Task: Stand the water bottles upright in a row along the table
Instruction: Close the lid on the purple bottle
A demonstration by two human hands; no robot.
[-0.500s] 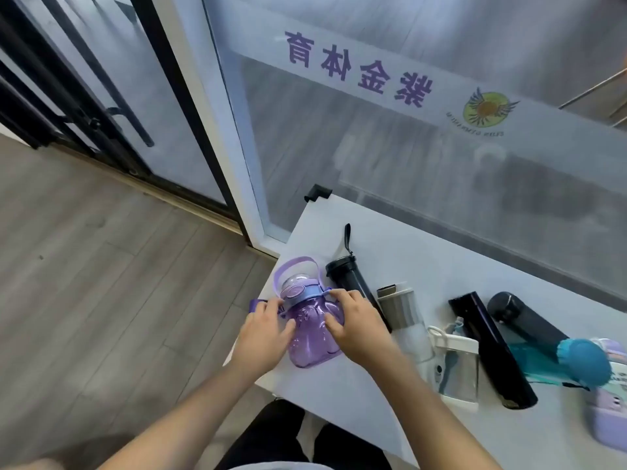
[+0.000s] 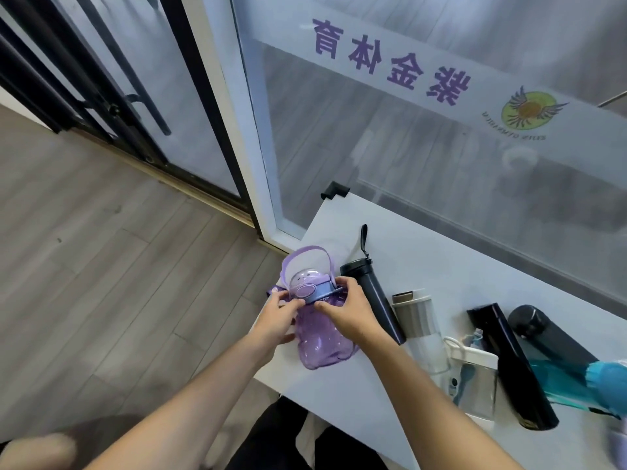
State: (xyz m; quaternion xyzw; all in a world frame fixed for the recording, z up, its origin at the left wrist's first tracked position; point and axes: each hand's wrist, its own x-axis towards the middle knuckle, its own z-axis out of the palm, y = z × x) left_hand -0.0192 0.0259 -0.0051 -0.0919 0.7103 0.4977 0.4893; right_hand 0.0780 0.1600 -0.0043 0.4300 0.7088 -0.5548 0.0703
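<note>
Head cam, single frame. Purple bottle (image 2: 319, 330) sits at the near-left end of the white table (image 2: 424, 266), close to the edge; both hands on it at the neck/lid. Left hand (image 2: 276, 318) grips the left side just below the blue lid (image 2: 312, 290), fingers curled round; right hand (image 2: 346, 313) pinches the lid rim from the right, thumb in front. Bottle reads as tipped up, lid toward cam, handle loop (image 2: 307, 256) raised behind it, but whether the base is flat on the table: can't tell, wide-angle view from above. Rest of the bottles lie on their sides, side by side to the right: black bottle w/ wrist strap (image 2: 376, 300) just beside the right hand, then steel-and-clear flask (image 2: 420, 327), clear square-ish bottle w/ white lid (image 2: 475, 378), tall black flask (image 2: 509, 364), and a dark bottle w/ teal body (image 2: 559, 354) at the frame edge; something lilac at far right, cut off, not identifiable. Progress est.: step 1 of the row in hand, purple one approx. upright but not released. Nothing else standing. Left to do: let go of purple, then at least 5 more to raise and line up along the table. Judgement: early stage, well under a quarter done.
</note>
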